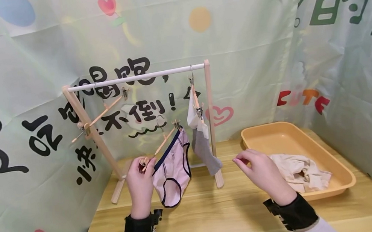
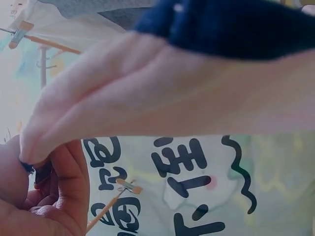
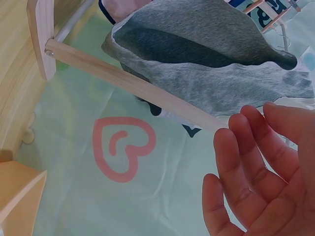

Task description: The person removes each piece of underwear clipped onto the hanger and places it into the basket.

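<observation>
At the centre left my left hand [image 1: 141,183] grips the near clip end of a small wooden clip hanger [image 1: 160,147], with the clip partly hidden by the fingers. From the hanger's bar hangs a pair of pink underpants [image 1: 179,158] with navy trim; a metal clip [image 1: 176,124] pinches its far corner. The hanger slants, its hook standing below the rack's rail. My right hand [image 1: 261,170] is in the air right of the rack, fingers loosely bent with nothing in them. In the right wrist view, its fingers [image 3: 251,177] appear close to a grey-and-white garment [image 3: 197,29].
A wooden rack with a white rail [image 1: 154,74] stands on the wooden table [image 1: 218,226]. A bare clip hanger [image 1: 105,111] is at its left, and the grey-and-white garment hangs at its right. An orange tray [image 1: 269,135] at right holds cream cloth [image 1: 297,170]. Printed curtains surround the table.
</observation>
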A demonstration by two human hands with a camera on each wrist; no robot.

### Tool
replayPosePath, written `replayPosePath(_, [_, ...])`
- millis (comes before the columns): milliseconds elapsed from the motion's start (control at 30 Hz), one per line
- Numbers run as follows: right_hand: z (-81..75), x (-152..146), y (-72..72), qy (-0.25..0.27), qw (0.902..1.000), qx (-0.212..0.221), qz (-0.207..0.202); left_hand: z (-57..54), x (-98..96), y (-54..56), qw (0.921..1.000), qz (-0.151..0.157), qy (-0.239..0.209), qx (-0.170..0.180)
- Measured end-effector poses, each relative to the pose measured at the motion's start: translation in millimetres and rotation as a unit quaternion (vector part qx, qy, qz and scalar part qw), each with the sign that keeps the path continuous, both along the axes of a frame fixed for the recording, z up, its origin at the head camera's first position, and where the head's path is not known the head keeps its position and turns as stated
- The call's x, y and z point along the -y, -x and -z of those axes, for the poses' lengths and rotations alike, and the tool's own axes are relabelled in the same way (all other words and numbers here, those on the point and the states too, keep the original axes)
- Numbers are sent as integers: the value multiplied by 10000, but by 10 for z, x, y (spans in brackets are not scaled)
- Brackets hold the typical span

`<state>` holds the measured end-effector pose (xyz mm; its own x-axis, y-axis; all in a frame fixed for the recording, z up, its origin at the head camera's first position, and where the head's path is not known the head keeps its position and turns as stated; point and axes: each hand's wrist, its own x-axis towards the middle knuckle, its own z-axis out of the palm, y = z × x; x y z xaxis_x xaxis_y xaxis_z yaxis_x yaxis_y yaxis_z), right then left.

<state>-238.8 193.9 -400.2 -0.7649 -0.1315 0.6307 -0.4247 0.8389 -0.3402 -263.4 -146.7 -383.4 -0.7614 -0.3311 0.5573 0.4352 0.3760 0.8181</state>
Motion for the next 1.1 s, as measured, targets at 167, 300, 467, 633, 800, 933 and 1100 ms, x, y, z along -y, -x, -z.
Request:
replayPosePath(167, [-3, 10, -4, 1, 10000, 26, 10, 19, 24, -1, 10000, -2, 66, 26])
replayPosePath(300, [-3, 14, -7, 20, 10000, 43, -16, 2, 37, -25, 9998, 33, 137, 120])
replayPosePath(467, [-3, 16, -9, 6, 10000, 61, -9, -53, 61, -92, 9984, -60, 481, 285])
replayPosePath(633, [-7, 23, -14, 0, 9999, 100, -4, -123, 90, -176, 9962, -35, 805, 343])
replayPosePath(800, [-4, 36, -13, 6, 9999, 152, -29, -207, 131, -269, 9912, -49, 1182, 597])
replayPosePath(933, [-2, 40, -8, -21, 9999, 159, -38, -278, 153, -342, 9870, 50, 1368, 845])
replayPosePath(1100, [-5, 45, -2, -56, 9999, 127, -59, -331, 186, -399, 9836, 198, 1467, 1032])
